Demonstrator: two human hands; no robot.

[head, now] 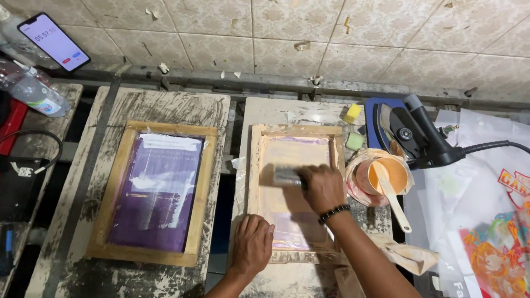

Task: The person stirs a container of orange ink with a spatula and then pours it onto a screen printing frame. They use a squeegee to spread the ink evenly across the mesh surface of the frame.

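Head view showed right hand point(320, 186) clenched on squeegee point(288, 177), blade across mesh of right screen frame point(291, 192), upper half. Left hand point(251, 242) pressed flat, fingers spread, on that frame's near-left corner, gripping nothing. Ink tub point(381, 176) with white spatula sat just right of frame; second frame point(156, 191) with purple mesh lay left of it on worktop point(295, 290). Imo good pull wanted even pressure, steady angle, frame pinned so nothing shifted.

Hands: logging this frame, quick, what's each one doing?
Left hand: flat on the wooden screen frame, holding nothing.
Right hand: closed on the squeegee.
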